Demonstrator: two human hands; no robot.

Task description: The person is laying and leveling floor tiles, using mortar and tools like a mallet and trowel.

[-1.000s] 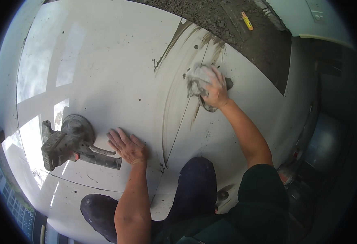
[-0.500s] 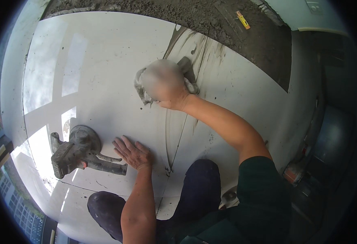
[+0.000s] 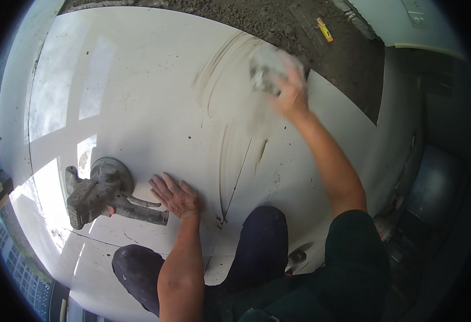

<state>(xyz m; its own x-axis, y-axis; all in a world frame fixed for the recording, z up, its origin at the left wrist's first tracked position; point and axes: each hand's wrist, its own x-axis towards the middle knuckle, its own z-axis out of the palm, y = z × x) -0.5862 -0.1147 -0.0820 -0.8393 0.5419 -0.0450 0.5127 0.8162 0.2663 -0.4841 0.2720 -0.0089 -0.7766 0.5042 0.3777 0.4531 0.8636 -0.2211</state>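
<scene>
My right hand (image 3: 291, 88) is pressed round a grey, dirty cloth (image 3: 265, 70) near the far edge of the glossy white floor tiles (image 3: 149, 96); both are smeared by motion. Brown streaks of mud curve across the tile beside the cloth and along the joint. My left hand (image 3: 175, 197) lies flat on the tile with its fingers spread, holding nothing. Just left of it rests a dusty suction-cup tile tool (image 3: 106, 182), its round pad at the far side and its handle pointing toward my left wrist.
Beyond the tile edge lies rough dark mortar (image 3: 235, 19), with a small yellow-and-orange level (image 3: 324, 29) on it. A pale wall with a socket (image 3: 419, 20) stands at the far right. My knees (image 3: 262, 236) are on the tiles near me. Dim clutter lines the right side.
My right hand has swept the cloth away and to the right, toward the mortar edge. Some dark smears there are thinner, and new curved streaks show. My left hand stays in place.
</scene>
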